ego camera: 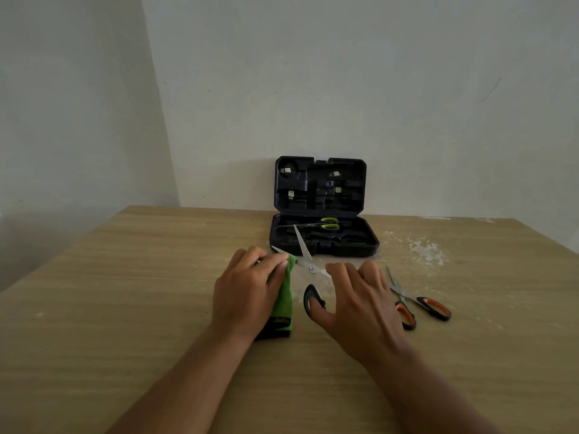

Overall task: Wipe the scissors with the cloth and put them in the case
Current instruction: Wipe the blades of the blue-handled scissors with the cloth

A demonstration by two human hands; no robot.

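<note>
on table (125,308) | left hand (247,289) pinches cloth (283,299) on blade | right hand (360,302) grips scissors (308,264)

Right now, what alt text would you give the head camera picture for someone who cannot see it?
A person's left hand pinches a green cloth around one blade of the open dark-handled scissors held by the right hand over a wooden table. Green-handled scissors lie in the open black case; orange-handled scissors wait at right.
</note>
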